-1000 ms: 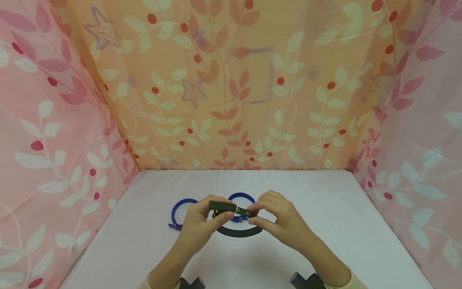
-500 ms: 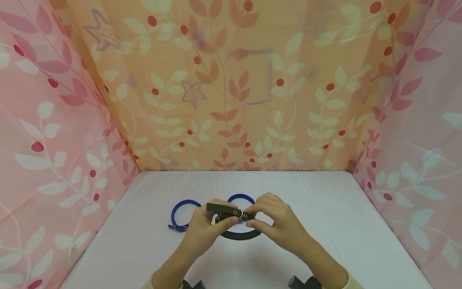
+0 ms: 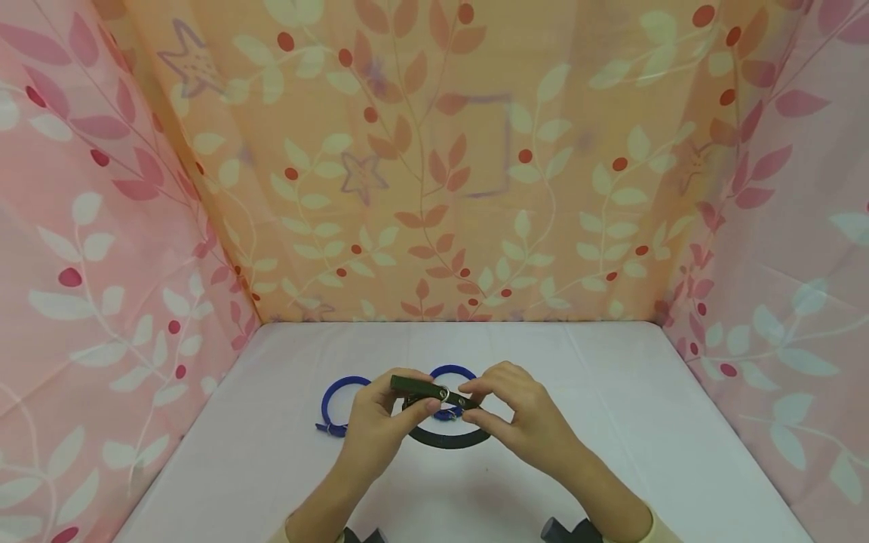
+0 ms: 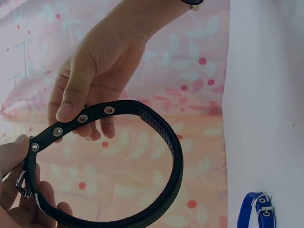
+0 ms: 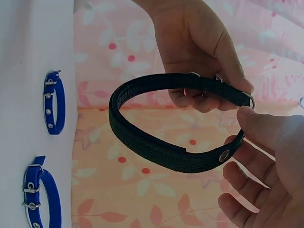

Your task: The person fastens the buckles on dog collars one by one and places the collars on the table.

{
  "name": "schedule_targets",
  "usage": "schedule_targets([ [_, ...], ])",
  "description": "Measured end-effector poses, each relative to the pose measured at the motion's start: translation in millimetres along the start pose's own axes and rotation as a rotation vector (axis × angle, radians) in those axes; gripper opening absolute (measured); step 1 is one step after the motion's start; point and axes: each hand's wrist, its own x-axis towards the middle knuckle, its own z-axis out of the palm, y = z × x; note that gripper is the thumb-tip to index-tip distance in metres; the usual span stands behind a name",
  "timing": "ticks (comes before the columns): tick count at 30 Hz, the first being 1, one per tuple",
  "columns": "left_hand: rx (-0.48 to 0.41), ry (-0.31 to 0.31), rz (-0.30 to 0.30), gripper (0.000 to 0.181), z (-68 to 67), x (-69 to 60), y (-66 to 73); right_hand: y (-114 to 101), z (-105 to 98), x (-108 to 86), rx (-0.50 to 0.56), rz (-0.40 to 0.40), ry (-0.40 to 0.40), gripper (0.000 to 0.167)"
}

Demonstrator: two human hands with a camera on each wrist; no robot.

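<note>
A dark green collar (image 3: 416,387) with metal eyelets forms a loop in the air between both hands, above the table. My left hand (image 3: 379,424) pinches it by the buckle side, near a metal ring (image 3: 443,394). The buckle (image 4: 22,184) shows in the left wrist view. My right hand (image 3: 524,405) pinches the eyelet end of the strap between thumb and fingers. In the right wrist view, an eyelet (image 5: 224,155) faces the right fingers. The collar's lower curve hangs below the hands. Part of the strap is hidden behind the left fingers.
Two blue collars lie on the white table (image 3: 577,467) behind the hands. One blue collar (image 3: 327,407) is at the left; the other blue collar (image 3: 453,369) is partly hidden by the held collar. Patterned cloth walls (image 3: 434,188) enclose the back and sides.
Half a second ago the left hand and ring had shifted right, close to the right fingers. Now they are back left, and more strap shows between the hands. The blue collars stay put.
</note>
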Motion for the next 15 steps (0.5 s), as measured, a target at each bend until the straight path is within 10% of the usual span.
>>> schedule_targets([
  [15, 0.019, -0.029, 0.035, 0.023, 2.4, -1.2, -2.2, -1.8, 5.1, -0.9, 0.034, 0.022, 0.006, 0.038],
])
